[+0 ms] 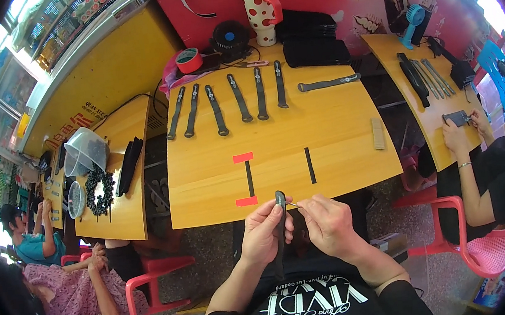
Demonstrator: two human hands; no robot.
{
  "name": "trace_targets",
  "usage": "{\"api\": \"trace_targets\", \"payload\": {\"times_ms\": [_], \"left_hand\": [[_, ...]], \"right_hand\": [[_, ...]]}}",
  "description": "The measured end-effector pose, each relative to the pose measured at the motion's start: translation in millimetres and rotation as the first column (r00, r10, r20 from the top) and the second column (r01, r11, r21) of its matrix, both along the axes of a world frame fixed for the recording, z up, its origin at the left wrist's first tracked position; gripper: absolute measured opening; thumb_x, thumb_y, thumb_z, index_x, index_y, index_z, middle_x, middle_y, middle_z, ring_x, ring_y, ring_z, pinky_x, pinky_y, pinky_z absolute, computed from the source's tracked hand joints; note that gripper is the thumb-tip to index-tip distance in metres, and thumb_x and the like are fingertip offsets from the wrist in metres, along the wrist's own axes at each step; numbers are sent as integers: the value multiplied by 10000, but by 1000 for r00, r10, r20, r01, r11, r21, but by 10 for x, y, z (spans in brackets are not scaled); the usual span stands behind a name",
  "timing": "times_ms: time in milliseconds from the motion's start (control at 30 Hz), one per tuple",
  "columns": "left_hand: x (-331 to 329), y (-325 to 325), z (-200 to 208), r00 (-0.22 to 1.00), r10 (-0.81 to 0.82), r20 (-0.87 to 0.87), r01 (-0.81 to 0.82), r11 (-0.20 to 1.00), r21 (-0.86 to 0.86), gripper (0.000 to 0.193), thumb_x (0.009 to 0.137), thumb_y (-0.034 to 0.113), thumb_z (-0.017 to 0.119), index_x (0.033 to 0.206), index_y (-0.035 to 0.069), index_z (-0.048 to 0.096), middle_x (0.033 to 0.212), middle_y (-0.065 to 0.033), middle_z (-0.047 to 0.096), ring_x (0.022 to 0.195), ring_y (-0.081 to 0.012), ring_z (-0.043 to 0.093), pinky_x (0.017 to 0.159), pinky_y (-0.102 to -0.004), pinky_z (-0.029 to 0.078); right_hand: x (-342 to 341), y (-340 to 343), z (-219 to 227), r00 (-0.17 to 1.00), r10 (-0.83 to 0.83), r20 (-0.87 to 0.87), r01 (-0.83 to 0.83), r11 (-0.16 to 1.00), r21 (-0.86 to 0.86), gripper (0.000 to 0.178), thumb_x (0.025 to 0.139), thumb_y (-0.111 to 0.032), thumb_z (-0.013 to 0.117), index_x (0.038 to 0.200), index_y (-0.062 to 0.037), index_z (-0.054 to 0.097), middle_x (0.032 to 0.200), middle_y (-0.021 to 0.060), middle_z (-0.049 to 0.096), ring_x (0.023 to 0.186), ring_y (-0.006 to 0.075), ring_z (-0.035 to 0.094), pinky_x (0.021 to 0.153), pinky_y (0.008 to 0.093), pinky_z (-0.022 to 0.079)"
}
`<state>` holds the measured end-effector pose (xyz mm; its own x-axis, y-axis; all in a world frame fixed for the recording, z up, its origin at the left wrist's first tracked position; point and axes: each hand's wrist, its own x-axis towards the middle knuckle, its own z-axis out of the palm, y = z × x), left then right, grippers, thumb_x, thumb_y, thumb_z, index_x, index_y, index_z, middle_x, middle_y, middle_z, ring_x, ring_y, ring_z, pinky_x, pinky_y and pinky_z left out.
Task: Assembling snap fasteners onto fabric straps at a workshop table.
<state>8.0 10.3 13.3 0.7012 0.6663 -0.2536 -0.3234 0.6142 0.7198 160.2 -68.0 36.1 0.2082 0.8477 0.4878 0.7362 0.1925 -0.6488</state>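
Observation:
Just past the near edge of the table, my left hand [262, 232] is closed around a dark strap [280, 199], its rounded end up and its length hanging toward my lap. My right hand [331, 221] pinches a thin metal piece [292, 204] that points at the upper part of this strap; its kind is too small to tell. Farther back lie several similar dark straps [216, 110], most of them roughly side by side. One more strap [329, 82] rests crosswise at the right.
Red tape [243, 158] and black strips [310, 165] mark the table [347, 130]. A tape roll [188, 60], small fan [230, 36], spotted tumbler [262, 20] and black pouches [315, 52] stand behind. Other people sit at side tables, left and right.

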Motion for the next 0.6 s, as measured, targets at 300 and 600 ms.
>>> {"api": "trace_targets", "payload": {"times_ms": [300,600], "left_hand": [[-39,30,-6,1000,-1,-1,1,1000,-4,261,1032,188,477,1199,33,605,746,-40,622,579,-99,574,528,-222,464],[-42,16,15,998,34,-58,-34,999,-1,271,1026,186,472,1165,-1,610,710,-62,610,544,-129,563,503,-249,464]], "right_hand": [[-26,31,-59,994,-25,102,23,1000,15,275,711,27,678,981,-20,654,745,98,556,643,266,618,539,349,480],[-22,30,-27,979,-17,205,13,1000,22,322,659,13,665,980,-7,659,745,91,559,651,246,619,533,328,478]]}}
